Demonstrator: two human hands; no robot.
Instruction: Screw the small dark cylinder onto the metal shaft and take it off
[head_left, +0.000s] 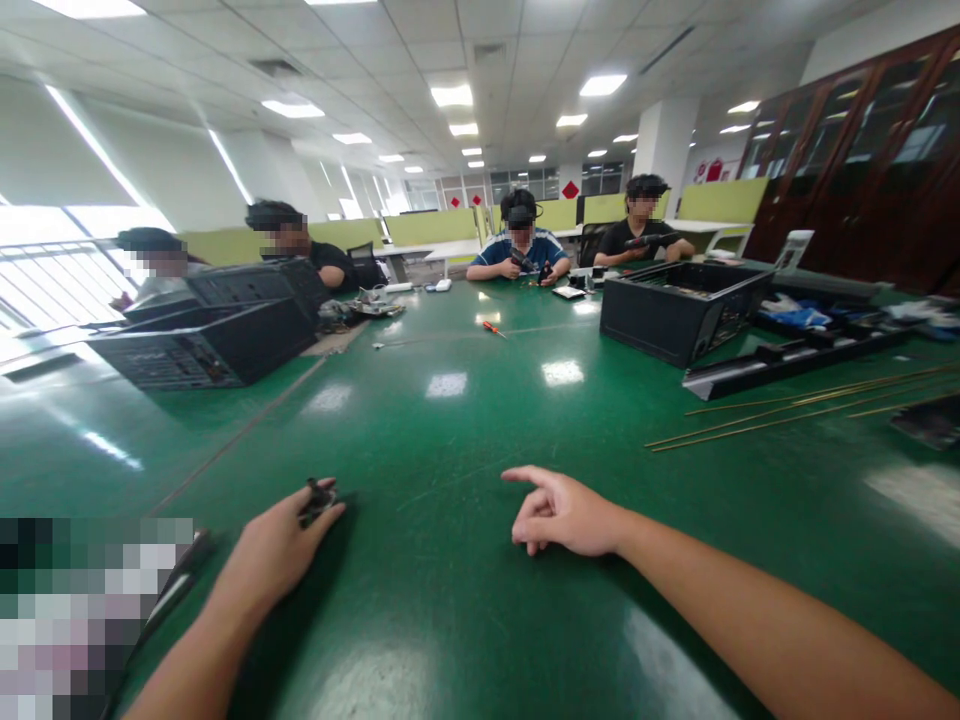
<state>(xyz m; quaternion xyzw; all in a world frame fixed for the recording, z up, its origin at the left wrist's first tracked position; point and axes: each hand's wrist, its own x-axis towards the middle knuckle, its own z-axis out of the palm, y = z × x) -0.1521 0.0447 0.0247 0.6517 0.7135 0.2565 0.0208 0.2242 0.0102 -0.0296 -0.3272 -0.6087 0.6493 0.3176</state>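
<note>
My left hand (279, 545) is closed around a small dark part with metallic bits (319, 500), which pokes out between thumb and fingers; its kind is too blurred to tell. The hand hovers low over the green tabletop (420, 440). To the right, my right hand (564, 515) holds nothing. Its index finger stretches out to the left, while the other fingers curl loosely, apart from the thumb. A wide gap of bare green surface lies between both hands.
Black computer cases (660, 310) stand at right and far left. An orange screwdriver (491, 328) lies mid-table. Thin brass-coloured rods (750, 420) and a long black metal rail (787, 355) lie at right. Several people with headsets sit along the far side. A pixelated area covers the lower left corner.
</note>
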